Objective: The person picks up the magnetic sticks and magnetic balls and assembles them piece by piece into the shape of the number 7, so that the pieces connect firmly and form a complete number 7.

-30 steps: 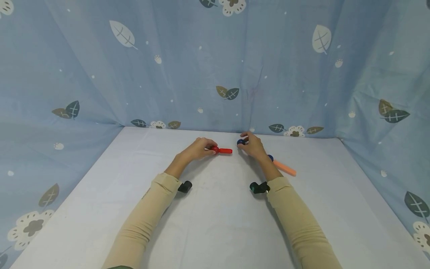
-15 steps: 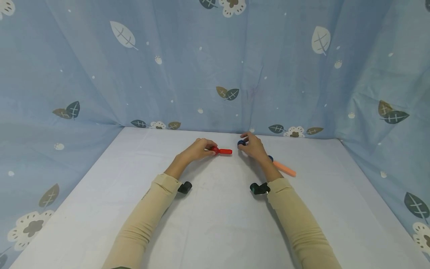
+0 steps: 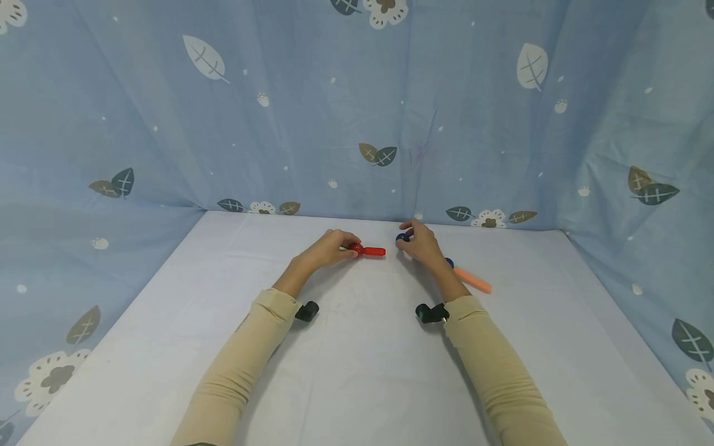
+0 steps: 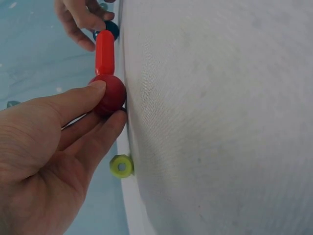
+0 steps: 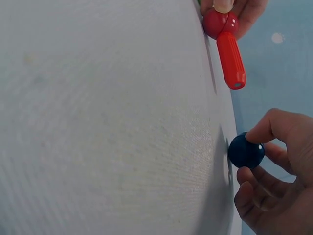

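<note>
Between thumb and fingers, my left hand (image 3: 329, 248) pinches a red ball (image 4: 110, 95). A short red rod (image 4: 104, 53) joins that ball and points toward the other hand. My right hand (image 3: 421, 244) pinches a dark blue ball (image 5: 246, 151) just across a small gap from the rod's free end. The ball and the rod do not touch in the right wrist view. Behind my right wrist lies an orange rod (image 3: 473, 280) with another blue ball (image 3: 449, 262) at its end, partly covered by the forearm.
A yellow-green piece with a hole (image 4: 121, 166) sits near the left hand in the left wrist view; the hand hides it in the head view. White cloth covers the table (image 3: 357, 371). A blue patterned curtain (image 3: 312, 124) hangs at the back and sides.
My right hand has shifted very slightly right with the blue ball, so the gap to the red rod is a little wider. The left hand stays put.
</note>
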Motion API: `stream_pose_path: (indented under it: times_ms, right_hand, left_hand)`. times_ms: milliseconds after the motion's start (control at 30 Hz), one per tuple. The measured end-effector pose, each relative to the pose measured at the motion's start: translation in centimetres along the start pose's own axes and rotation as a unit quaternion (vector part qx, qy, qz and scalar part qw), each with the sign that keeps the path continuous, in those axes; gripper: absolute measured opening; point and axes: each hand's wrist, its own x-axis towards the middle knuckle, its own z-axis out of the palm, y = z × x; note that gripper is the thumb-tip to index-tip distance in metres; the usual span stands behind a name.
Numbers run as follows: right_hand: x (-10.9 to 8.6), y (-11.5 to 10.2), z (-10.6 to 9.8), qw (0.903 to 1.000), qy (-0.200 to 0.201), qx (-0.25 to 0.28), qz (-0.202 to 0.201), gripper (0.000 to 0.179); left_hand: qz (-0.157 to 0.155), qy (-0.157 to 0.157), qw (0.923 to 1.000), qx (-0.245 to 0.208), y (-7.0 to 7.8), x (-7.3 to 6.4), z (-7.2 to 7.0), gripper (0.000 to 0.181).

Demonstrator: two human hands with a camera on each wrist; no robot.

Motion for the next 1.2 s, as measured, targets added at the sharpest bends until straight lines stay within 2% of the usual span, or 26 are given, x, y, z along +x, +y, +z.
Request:
stream_pose_path:
  times_ms: [733,1200]
  right_hand:
    - [-0.14,-0.02,0.02,0.9998,-0.011,0.0,0.017,0.046]
    - [-0.2,0.18,-0.09,0.9998,-0.016,0.004,0.006,0.045]
  left_hand:
    - [-0.003,-0.005,1.0,-0.003,0.16,-0.05,-0.25,0.039]
    - [-0.002,-0.005,1.0,0.002,0.01,0.05,-0.17,0.039]
